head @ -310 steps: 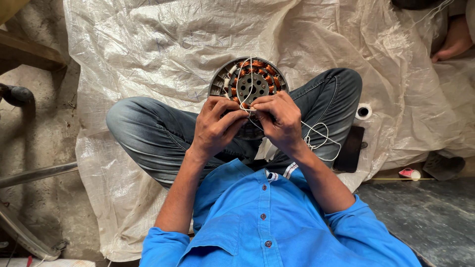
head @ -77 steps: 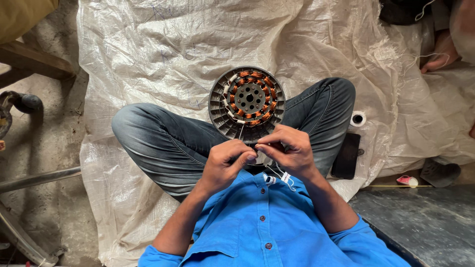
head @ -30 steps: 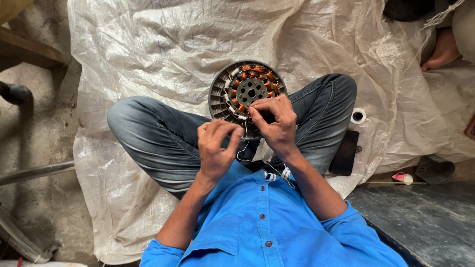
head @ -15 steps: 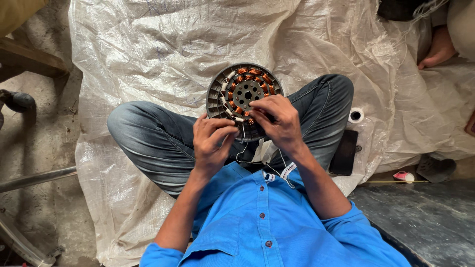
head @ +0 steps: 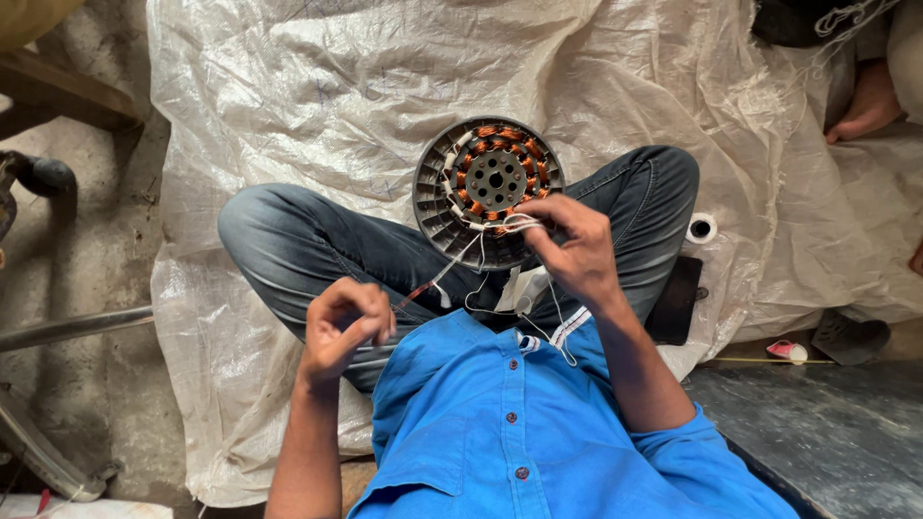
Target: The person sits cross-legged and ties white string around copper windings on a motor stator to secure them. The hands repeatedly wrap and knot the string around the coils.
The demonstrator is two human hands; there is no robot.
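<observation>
Winding thread at a motor stator, seen from above.

Left of centre, the left hand (head: pixel 338 327) has its fingers pinched narrow on a taut thread (head: pixel 437 279) running up-right to the stator (head: pixel 487 188), which rests on the crossed legs at upper centre. The right hand (head: pixel 569 248) grips white thread at the stator's lower rim. A small tape roll (head: pixel 702 229) lies right on the plastic sheet (head: pixel 288 86).

Orange-coiled grey stator (head: pixel 488 188), blue shirt (head: pixel 538 423), white sheet (head: pixel 336 96).

White sheet (head: pixel 317 86), tape roll (head: pixel 701 229)
</observation>
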